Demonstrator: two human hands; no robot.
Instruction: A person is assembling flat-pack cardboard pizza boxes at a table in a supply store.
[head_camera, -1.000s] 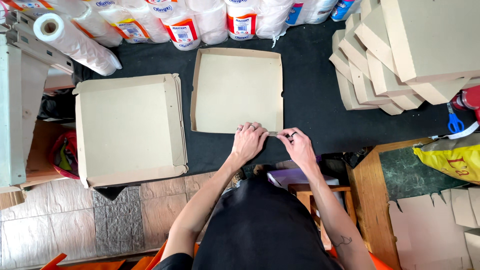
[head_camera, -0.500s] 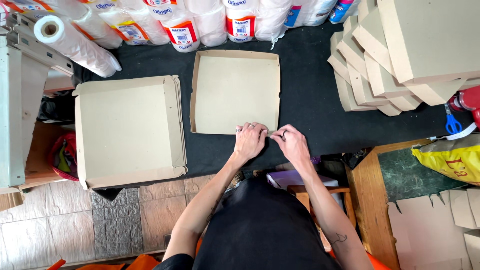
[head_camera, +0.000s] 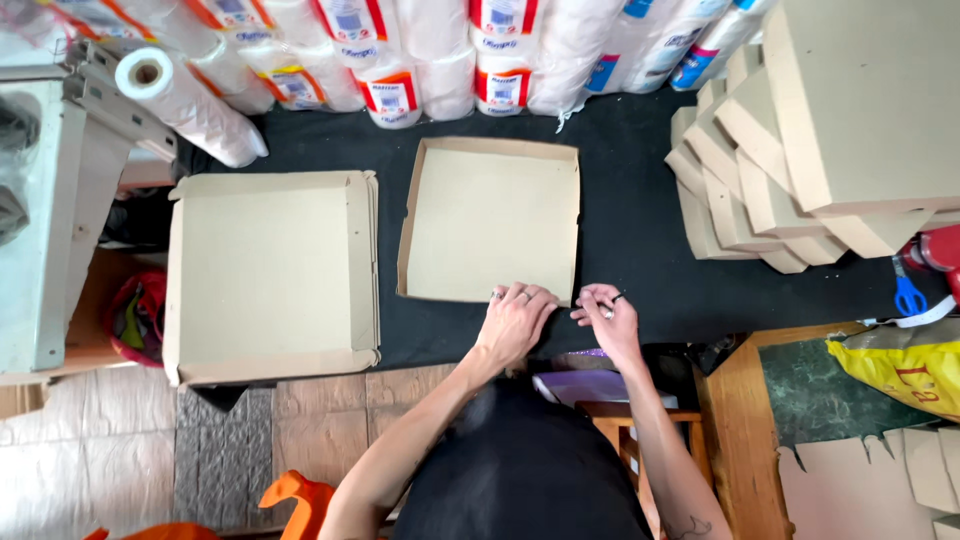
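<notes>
An open, shallow cardboard tray (head_camera: 490, 215) lies on the black table top (head_camera: 630, 230) in front of me. My left hand (head_camera: 515, 322) lies over the middle of its near edge, fingers curled onto the low wall. At the tray's near right corner, my right hand (head_camera: 606, 318) has its fingertips pinched together against the cardboard. The near wall under both hands is mostly hidden.
A stack of folded flat boxes (head_camera: 270, 275) sits at the left. More finished boxes (head_camera: 800, 150) are piled at the right. Wrapped paper rolls (head_camera: 400, 50) line the back. Blue scissors (head_camera: 908, 295), a yellow bag (head_camera: 900, 360) and a wooden stool (head_camera: 610, 415) are nearby.
My hands, which met at the middle of the near edge, have drawn slightly apart. The right hand has shifted towards the tray's right corner.
</notes>
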